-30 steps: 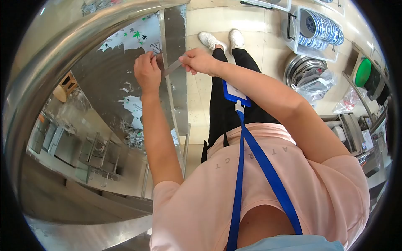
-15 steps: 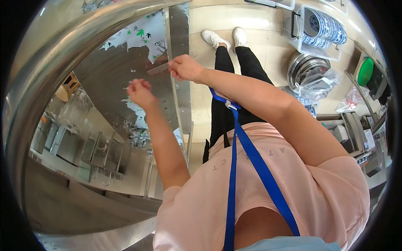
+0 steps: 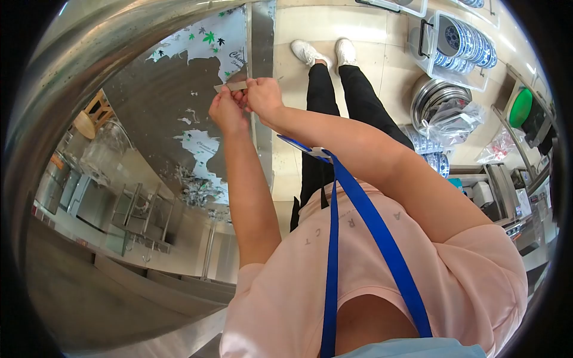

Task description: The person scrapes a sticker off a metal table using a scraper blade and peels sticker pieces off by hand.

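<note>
We grip a flat blade (image 3: pixel 234 87) in our right hand (image 3: pixel 264 97), left hand (image 3: pixel 229 113) touching it, grasp unclear; clear bin (image 3: pixel 432 45) on floor holds stacked blue-and-white bowls (image 3: pixel 468 48).

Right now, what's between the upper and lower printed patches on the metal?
Head view: mostly bare metal with a few small scraps. The left hand is along the right side of that stretch.

On the torn white sheet (image 3: pixel 224 45) at far left, dark script begins "Chin", the smaller line beneath too blurred to read. On the near pink shirt (image 3: pixel 361 256), 4 upside-down grey letters show: A, R, C, T.
</note>
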`<state>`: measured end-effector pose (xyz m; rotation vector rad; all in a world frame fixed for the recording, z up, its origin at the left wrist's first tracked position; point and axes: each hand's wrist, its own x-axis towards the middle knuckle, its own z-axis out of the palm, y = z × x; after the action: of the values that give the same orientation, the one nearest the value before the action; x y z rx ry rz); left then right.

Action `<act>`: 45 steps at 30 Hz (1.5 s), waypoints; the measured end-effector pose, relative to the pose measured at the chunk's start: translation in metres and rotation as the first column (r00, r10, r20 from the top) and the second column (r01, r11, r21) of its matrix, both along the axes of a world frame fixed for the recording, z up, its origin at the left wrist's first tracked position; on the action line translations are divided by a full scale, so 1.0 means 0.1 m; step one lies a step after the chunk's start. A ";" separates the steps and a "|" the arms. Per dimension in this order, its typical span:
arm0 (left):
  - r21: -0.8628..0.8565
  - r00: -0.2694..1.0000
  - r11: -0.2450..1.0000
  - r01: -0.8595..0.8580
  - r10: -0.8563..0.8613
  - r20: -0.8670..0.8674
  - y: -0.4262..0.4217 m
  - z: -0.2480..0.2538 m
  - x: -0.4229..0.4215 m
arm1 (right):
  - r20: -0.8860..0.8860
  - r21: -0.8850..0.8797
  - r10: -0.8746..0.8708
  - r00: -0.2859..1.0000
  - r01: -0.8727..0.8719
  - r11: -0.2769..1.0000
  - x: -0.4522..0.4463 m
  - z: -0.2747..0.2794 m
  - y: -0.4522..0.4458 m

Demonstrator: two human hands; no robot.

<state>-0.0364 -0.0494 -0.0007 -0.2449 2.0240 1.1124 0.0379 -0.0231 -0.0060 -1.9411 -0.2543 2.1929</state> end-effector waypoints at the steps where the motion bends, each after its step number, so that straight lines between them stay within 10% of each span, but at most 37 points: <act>1: -0.002 1.000 1.000 0.004 -0.004 -0.012 0.05 0.02 0.00 | -0.005 0.051 -0.034 0.999 0.034 0.998 -0.05 -0.10 -0.05; 33: -0.097 0.995 0.995 -0.003 -0.007 -0.100 0.28 0.00 -0.06 | 0.346 0.086 0.213 0.914 -0.257 0.963 -0.17 0.26 0.26; 45: -0.060 0.995 0.994 0.095 -0.096 -0.028 0.21 0.03 -0.15 | 0.065 0.139 0.294 0.953 -0.301 0.944 0.01 0.01 0.20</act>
<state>-0.0519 -0.0283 0.0021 -0.1598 2.0754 1.0045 0.0389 -0.0034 -0.0047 -1.9781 -0.7408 2.2330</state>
